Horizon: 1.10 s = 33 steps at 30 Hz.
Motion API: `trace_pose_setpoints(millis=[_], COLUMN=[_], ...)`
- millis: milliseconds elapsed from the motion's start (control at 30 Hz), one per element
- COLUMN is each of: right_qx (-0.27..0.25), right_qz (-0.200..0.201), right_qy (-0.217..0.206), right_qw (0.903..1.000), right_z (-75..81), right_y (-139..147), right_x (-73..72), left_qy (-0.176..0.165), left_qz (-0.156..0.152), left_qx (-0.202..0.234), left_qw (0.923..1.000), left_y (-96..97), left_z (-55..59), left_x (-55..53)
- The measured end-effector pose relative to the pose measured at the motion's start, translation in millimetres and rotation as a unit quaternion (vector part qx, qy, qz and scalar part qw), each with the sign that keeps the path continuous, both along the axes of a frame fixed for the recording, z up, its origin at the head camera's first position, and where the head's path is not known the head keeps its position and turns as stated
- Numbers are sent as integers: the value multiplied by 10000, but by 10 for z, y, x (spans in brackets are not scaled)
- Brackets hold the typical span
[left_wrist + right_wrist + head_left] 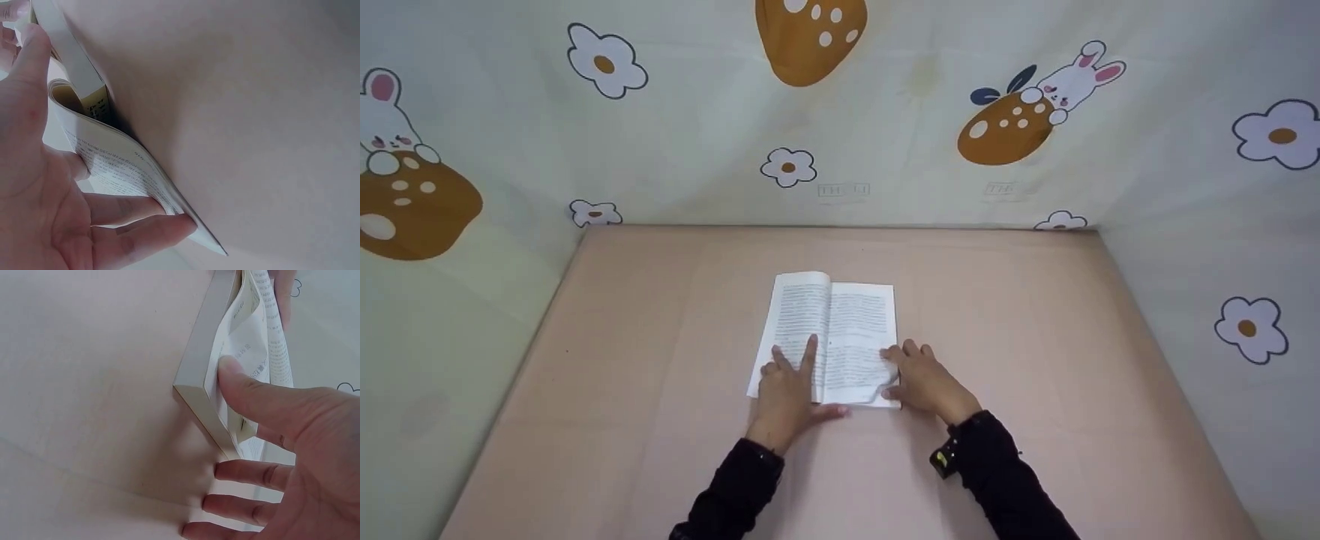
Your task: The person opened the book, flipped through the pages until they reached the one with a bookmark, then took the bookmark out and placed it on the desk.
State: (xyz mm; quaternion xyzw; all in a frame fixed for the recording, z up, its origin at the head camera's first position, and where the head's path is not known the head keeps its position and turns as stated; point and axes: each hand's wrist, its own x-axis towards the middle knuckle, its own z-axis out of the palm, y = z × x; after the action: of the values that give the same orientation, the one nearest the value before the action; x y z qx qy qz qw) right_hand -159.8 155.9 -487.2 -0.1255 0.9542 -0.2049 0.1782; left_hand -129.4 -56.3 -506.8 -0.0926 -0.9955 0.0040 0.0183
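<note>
An open paperback book (858,319) with printed pages lies on the table, its right side a thick block and its left side thinner. My left hand (786,397) rests on the left page with fingers spread and straight, the thumb reaching past the bottom edge by the spine. At the lower right corner, my right hand (928,381) pinches a page (247,349) between thumb and index finger. That corner is lifted and bent inward. In the right wrist view the other fingers (242,509) extend beside the block. The left wrist view shows the left pages (115,149) bowing up from the spine.
The table (660,315) has a plain pinkish-beige cover. Behind it and along both sides hangs a pale cloth (697,127) printed with flowers and rabbits. Dark sleeves cover both forearms, and a small dark device (943,459) sits at the right wrist.
</note>
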Motion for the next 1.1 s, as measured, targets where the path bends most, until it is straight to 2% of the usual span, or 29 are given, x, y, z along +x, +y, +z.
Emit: trace_pose_setpoints(millis=[367, 500, 667, 933, 1100], right_qx=[-17, 13, -10, -159, -291], right_qz=[-177, -208, -156, -309, -443], right_qy=[331, 496, 687, 443, 341], right_qw=[9993, 9986, 9975, 9984, 9980], right_z=[-65, -85, -100, -79, -78], right_y=[-28, -37, -43, -32, -25], right_x=[-2, 13, 27, 33, 21], left_qy=[-38, -135, -108, 28, 67], left_qz=[66, 56, 52, -63, -182], left_qx=[45, 260, 319, 267, 468], left_qw=[10000, 9996, 9994, 9996, 9987], left_y=[18, 13, 14, -9, -62], left_z=[-21, -19, -37, -12, 2], left_x=[-11, -19, -19, -17, -23])
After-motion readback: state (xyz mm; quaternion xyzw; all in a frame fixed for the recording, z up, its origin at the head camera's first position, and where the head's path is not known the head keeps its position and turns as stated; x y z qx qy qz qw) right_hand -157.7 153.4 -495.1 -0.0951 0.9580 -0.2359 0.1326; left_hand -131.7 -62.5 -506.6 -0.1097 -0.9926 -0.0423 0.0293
